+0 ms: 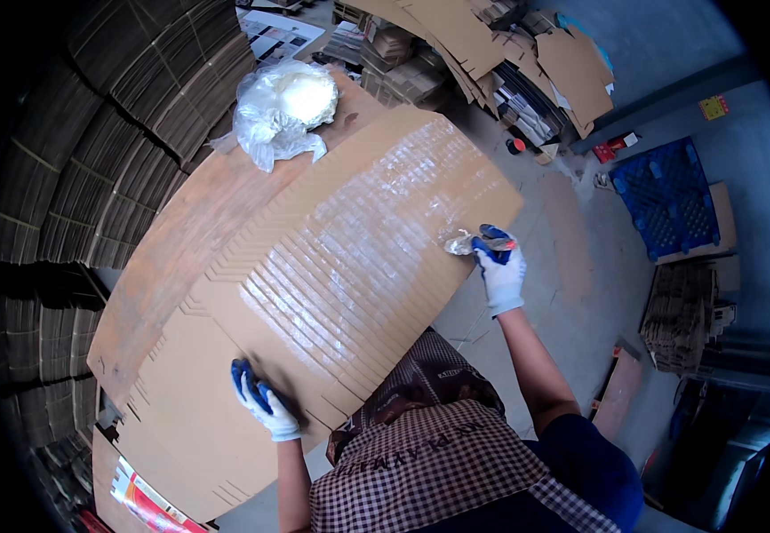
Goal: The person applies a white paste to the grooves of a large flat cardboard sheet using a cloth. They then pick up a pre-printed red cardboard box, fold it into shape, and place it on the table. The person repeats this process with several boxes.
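Note:
Flat cardboard sheets (225, 346) lie fanned in overlapping steps across the table, their exposed strips smeared with shiny white paste. My right hand (498, 266), in a white glove with blue-coated fingers, grips a small brush-like tool (460, 242). Its broad end is coated in pale paste, over the sheets' right edge; a red tip shows at the other end. At the near left, my left hand (262, 404), gloved the same way, rests on the cardboard with fingers stretched out, holding nothing. Beyond the sheets sits a crumpled clear plastic bag (265, 124) with white paste (307, 96) in it.
Tall strapped stacks of cardboard (65, 169) rise along the left beside the wooden table (158, 258). More cardboard piles (402, 71) stand at the back. A blue plastic pallet (669, 197) leans at the right. A colourful printed sheet (145, 497) lies at the near-left corner.

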The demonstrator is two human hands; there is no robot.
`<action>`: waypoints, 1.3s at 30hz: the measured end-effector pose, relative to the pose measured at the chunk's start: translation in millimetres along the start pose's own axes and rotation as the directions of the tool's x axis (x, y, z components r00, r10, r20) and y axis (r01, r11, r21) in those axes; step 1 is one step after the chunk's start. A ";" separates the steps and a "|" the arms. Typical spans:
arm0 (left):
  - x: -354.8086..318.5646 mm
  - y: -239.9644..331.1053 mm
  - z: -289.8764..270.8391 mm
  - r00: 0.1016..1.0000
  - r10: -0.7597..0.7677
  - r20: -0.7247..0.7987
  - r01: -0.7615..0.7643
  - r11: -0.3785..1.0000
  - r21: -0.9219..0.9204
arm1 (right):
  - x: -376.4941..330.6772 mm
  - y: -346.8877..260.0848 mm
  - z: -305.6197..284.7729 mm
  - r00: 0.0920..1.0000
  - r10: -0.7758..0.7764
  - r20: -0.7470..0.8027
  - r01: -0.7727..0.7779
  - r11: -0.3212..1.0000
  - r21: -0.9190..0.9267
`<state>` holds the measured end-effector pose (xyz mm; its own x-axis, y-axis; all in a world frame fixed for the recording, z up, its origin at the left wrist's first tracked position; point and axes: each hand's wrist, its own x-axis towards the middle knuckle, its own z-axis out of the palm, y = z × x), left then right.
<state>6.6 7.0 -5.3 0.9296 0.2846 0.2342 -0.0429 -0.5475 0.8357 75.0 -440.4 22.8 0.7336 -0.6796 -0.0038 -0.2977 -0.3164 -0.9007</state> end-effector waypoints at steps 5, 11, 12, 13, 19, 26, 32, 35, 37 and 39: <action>3.7 70.9 32.1 0.891 0.255 0.375 -0.252 0.966 -0.060 | 29.5 0.2 -16.5 0.984 0.025 0.179 -0.063 0.975 0.214; -11.7 155.9 212.1 0.287 0.514 0.808 -0.346 0.842 -0.413 | 3.6 -34.7 1.7 0.844 -0.198 0.499 0.311 0.938 -0.154; -22.8 156.8 236.0 0.253 0.498 0.829 -0.365 0.843 -0.395 | 0.2 -32.9 4.5 0.798 -0.238 0.554 0.368 0.920 -0.136; -33.7 158.0 254.4 0.282 0.445 0.850 -0.384 0.864 -0.325 | 1.1 -18.9 7.1 0.723 -0.276 0.633 0.432 0.896 -0.102; -43.1 148.7 284.6 0.300 0.439 0.847 -0.460 0.844 -0.274 | 60.0 23.0 5.7 0.733 -0.303 0.610 0.573 0.758 -0.312; -37.4 161.0 285.7 0.274 0.348 0.897 -0.392 0.892 -0.226 | 31.7 29.8 -0.5 0.551 -0.311 0.775 0.608 0.785 -0.117; -42.5 153.0 286.1 0.319 0.442 0.838 -0.448 0.850 -0.278 | 102.7 57.9 -8.6 0.796 -0.334 0.504 0.555 0.737 -0.387; -44.1 147.4 283.8 0.299 0.404 0.864 -0.421 0.869 -0.261 | 72.9 6.6 -15.3 0.722 -0.235 0.651 0.552 0.763 -0.337; -44.6 148.2 285.8 0.285 0.406 0.868 -0.417 0.868 -0.269 | 57.0 13.2 -14.2 0.581 -0.349 0.735 0.686 0.695 -0.213; -43.2 150.5 284.3 0.304 0.421 0.855 -0.432 0.861 -0.270 | 65.0 23.1 -11.9 0.631 -0.265 0.729 0.631 0.723 -0.283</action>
<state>64.1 -311.4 -30.9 0.5773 -0.8166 -0.0019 -0.5371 -0.3815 0.7523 108.5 -499.7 6.9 0.9873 0.1371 -0.0799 0.0744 -0.8446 -0.5301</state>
